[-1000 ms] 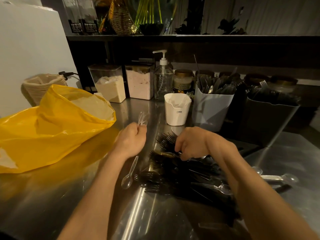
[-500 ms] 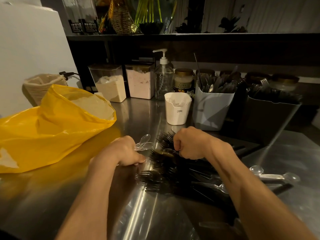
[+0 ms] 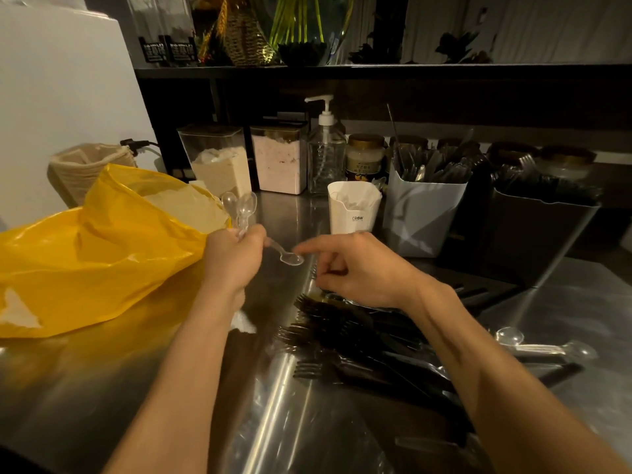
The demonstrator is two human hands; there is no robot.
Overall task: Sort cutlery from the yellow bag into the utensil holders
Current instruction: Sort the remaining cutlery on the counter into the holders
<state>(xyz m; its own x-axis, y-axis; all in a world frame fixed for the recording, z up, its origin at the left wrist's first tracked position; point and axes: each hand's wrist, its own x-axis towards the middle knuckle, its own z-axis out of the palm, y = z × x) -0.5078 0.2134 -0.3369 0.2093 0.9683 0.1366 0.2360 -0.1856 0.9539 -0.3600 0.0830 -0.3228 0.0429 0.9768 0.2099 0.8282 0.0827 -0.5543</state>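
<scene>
While the left hand (image 3: 236,258) grips a bunch of clear spoons (image 3: 244,208), seemingly collecting one kind, the right hand (image 3: 359,271), empty and loosely open, extends a forefinger toward them, with the yellow bag (image 3: 102,261) at nine o'clock, utensil holders (image 3: 424,220) at two and black forks (image 3: 355,340) at five.

Dim, warm light falls across the steel counter (image 3: 102,388), which throws back streaky glare near the yellow bag (image 3: 85,268). Behind the bag the shelf sinks into shadow; wide-angle distortion bends the edges, and the forearms blur.
</scene>
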